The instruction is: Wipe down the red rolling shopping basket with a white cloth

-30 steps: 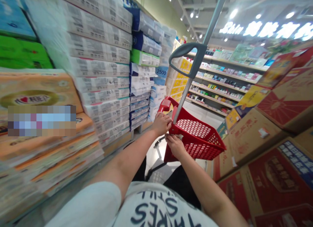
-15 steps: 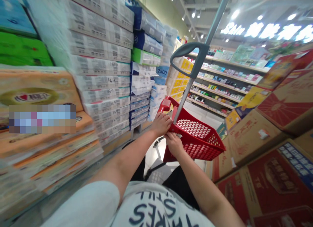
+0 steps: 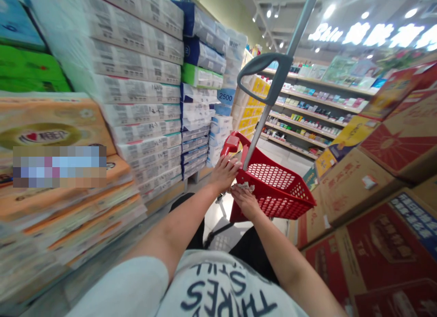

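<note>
A red plastic shopping basket (image 3: 277, 176) with perforated walls stands tilted in my view, on a dark wheeled frame. From its near end rises a long metal pole with a grey looped handle (image 3: 280, 78). My left hand (image 3: 224, 173) lies over the basket's near rim, just below its red grip, fingers hooked across the edge. Close beside it, my right hand (image 3: 246, 203) presses a crumpled white tissue (image 3: 246, 186) against the basket's outer wall. The fingertips of both hands are partly hidden.
Tall stacks of wrapped tissue packs (image 3: 143, 98) rise on the left, with orange packs (image 3: 54, 130) nearest me. Cardboard cartons (image 3: 382, 244) crowd the right side. Stocked shelves (image 3: 307, 109) stand beyond the basket.
My right hand has slid slightly and its fingers have straightened, so more of the white tissue shows. My left fingers have lifted and spread a little on the rim.
</note>
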`<state>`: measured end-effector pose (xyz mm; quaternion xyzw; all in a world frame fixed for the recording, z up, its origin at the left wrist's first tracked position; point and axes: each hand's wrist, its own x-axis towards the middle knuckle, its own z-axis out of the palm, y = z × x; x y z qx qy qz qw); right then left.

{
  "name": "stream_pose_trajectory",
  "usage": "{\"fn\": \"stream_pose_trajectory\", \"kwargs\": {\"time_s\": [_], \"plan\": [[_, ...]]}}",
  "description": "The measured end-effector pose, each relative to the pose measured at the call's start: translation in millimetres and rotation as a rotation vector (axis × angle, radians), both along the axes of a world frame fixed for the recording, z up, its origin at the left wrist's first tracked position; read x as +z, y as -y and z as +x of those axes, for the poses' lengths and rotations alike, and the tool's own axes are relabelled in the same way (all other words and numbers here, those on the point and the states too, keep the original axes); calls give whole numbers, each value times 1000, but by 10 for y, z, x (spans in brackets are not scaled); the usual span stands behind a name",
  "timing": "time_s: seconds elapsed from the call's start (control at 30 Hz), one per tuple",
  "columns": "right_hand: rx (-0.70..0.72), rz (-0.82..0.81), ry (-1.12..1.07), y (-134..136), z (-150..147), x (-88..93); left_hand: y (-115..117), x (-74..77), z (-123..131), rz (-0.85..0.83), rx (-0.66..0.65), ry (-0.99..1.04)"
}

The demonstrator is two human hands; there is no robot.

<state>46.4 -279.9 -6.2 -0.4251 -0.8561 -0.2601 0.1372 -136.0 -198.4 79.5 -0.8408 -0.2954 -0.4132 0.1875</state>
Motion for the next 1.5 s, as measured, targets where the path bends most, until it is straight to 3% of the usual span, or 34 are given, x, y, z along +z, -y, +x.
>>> {"fn": "stream_pose_trajectory", "kwargs": {"time_s": [0.1, 0.27, 0.47, 0.67, 0.83, 1.03, 1.2, 1.37, 1.5], "plan": [[-15, -86, 37, -18, 12, -8, 7, 20, 13, -14, -6, -8], [-15, -34, 24, -87, -7, 141, -16, -45, 60, 3, -1, 20], [-6, -142, 29, -80, -29, -17, -76, -186, 74, 49, 17, 68], [-21, -128, -20, -222, 8, 53, -261, -94, 68, -50, 3, 41], [-86, -259, -6, -410, 12, -61, -447, -50, 150, -127, 13, 43], [-45, -173, -55, -646, 77, -73, -622, -85, 256, -103, 6, 99], [-123, -332, 2, -734, 52, -257, -741, -130, 313, -88, -42, 129], [-120, -309, -36, -782, 107, -283, -796, -116, 342, -73, -52, 139], [-139, -428, -20, -744, 156, -388, -825, -99, 339, -83, -50, 109]]}}
